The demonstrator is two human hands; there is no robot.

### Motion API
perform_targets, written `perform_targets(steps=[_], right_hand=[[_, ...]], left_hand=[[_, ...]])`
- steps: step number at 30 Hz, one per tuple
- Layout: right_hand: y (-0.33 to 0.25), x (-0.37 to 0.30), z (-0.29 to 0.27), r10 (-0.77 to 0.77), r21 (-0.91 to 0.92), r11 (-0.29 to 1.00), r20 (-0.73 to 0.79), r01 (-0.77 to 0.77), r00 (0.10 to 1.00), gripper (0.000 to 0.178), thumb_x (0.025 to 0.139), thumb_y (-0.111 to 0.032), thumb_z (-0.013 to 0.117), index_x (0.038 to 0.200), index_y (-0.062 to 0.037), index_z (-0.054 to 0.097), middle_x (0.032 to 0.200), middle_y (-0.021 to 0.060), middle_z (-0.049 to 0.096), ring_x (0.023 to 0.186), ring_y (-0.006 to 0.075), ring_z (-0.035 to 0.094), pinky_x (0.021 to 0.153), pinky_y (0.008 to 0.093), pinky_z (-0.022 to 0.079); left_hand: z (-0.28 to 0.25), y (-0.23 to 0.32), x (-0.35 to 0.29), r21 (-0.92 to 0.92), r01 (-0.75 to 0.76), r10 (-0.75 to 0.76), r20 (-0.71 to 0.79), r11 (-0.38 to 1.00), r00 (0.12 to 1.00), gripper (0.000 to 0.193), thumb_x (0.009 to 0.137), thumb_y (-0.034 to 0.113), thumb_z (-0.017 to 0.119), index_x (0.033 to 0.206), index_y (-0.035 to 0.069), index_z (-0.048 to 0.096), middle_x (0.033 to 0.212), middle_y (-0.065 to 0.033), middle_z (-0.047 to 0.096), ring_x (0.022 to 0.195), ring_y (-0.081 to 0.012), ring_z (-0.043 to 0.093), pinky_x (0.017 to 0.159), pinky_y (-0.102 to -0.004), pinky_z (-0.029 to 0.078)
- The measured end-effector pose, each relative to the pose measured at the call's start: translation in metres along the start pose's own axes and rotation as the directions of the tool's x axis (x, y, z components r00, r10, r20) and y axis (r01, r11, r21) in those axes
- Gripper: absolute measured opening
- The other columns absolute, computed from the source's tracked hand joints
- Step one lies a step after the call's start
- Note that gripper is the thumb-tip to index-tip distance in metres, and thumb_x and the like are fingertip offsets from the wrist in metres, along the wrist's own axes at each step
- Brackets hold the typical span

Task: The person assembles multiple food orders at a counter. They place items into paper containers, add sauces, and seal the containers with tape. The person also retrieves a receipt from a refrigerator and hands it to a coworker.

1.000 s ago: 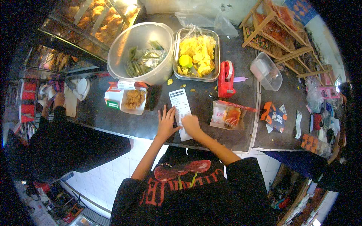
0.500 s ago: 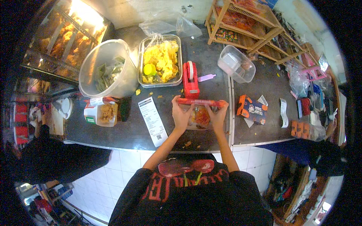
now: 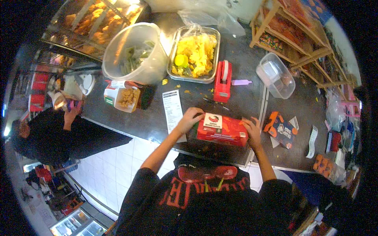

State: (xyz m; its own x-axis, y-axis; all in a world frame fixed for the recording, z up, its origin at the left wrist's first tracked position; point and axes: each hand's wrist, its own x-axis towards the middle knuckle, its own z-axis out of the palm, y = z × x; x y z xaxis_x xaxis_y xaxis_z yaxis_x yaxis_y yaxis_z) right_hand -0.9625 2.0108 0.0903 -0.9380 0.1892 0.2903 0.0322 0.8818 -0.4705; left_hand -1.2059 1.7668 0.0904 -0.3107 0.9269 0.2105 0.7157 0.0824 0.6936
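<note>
A red cardboard food box [image 3: 224, 135] with a white label on its top lies in front of me near the table's front edge, its lid down. My left hand [image 3: 191, 119] grips its left end, fingers curled over the top corner. At the opposite end, my right hand [image 3: 252, 131] holds the box with thumb and fingers. The inside of the box is hidden. A long paper receipt [image 3: 172, 112] lies just left of my left hand. Beyond the box stand a red tape dispenser [image 3: 223, 84] and a dark pen [image 3: 215, 104].
Behind are a metal tray [image 3: 193, 80] of yellow food, a translucent bucket [image 3: 112, 59] and a clear plastic container [image 3: 277, 78]. A flattened dark-and-orange carton [image 3: 282, 131] and a wooden rack [image 3: 291, 41] are on the right. At far left, another person's hand [image 3: 71, 113] shows.
The box's red lid stood raised with food showing inside; now it is down. My hands have shifted from the lid's edge to the box's two ends. The view has swung left.
</note>
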Motion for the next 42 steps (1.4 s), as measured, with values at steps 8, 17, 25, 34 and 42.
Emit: perform_targets(steps=[8, 17, 25, 34, 42], right_hand=[[-0.037, -0.009, -0.026, 0.29, -0.121, 0.955, 0.205, -0.27, 0.935, 0.053, 0.087, -0.01, 0.048, 0.137, -0.0215, 0.038, 0.113, 0.0154, 0.048, 0.11, 0.0311, 0.042, 0.097, 0.0468, 0.029], [-0.064, -0.016, 0.015, 0.582, 0.207, 0.801, -0.052, -0.561, 0.811, 0.063, 0.086, -0.031, 0.06, 0.139, -0.0102, 0.032, 0.115, 0.0172, 0.048, 0.107, 0.0333, 0.045, 0.094, 0.0392, 0.035], [-0.074, 0.007, 0.025, 0.684, 0.614, 0.577, -0.003, -0.538, 0.729, 0.084, 0.068, -0.041, 0.076, 0.135, -0.0095, 0.036, 0.134, 0.0188, 0.04, 0.122, 0.0313, 0.043, 0.101, 0.0412, 0.034], [-0.11, 0.074, -0.006, 0.516, 0.624, 0.562, 0.248, -0.543, 0.82, 0.066, 0.071, -0.038, 0.075, 0.122, -0.0031, 0.05, 0.114, 0.0147, 0.057, 0.107, 0.024, 0.055, 0.093, 0.034, 0.041], [-0.053, 0.179, 0.004, 0.662, 0.584, 0.642, -0.096, -0.497, 0.743, 0.029, 0.082, -0.03, 0.066, 0.092, -0.0029, 0.067, 0.089, 0.0066, 0.068, 0.084, 0.0147, 0.062, 0.077, 0.0288, 0.048]], left_hand=[[-0.018, 0.035, -0.022, 0.26, 0.157, -0.21, 0.189, 0.953, 0.959, 0.06, 0.085, 0.005, 0.045, 0.14, 0.024, 0.031, 0.125, -0.0228, 0.041, 0.114, -0.0391, 0.042, 0.099, -0.0428, 0.036], [0.025, 0.052, -0.054, -0.26, 0.471, -0.461, 0.103, 0.843, 0.882, 0.044, 0.092, 0.025, 0.05, 0.128, 0.001, 0.043, 0.12, -0.0213, 0.041, 0.113, -0.0355, 0.043, 0.098, -0.0381, 0.035], [0.009, 0.022, -0.065, -0.308, 0.478, -0.48, 0.077, 0.822, 0.874, 0.047, 0.088, 0.028, 0.057, 0.127, 0.004, 0.046, 0.117, -0.0213, 0.05, 0.105, -0.0318, 0.051, 0.087, -0.0354, 0.043], [-0.027, 0.031, -0.051, -0.886, 0.456, -0.75, 0.249, 0.079, 0.613, 0.045, 0.091, 0.041, 0.051, 0.116, 0.004, 0.048, 0.103, -0.0075, 0.059, 0.089, -0.0132, 0.059, 0.079, -0.0268, 0.048], [-0.065, 0.04, -0.076, -0.976, 0.177, -0.822, 0.202, -0.125, 0.533, 0.049, 0.091, 0.045, 0.048, 0.121, 0.006, 0.046, 0.109, -0.0082, 0.061, 0.091, -0.017, 0.063, 0.078, -0.0317, 0.053]])
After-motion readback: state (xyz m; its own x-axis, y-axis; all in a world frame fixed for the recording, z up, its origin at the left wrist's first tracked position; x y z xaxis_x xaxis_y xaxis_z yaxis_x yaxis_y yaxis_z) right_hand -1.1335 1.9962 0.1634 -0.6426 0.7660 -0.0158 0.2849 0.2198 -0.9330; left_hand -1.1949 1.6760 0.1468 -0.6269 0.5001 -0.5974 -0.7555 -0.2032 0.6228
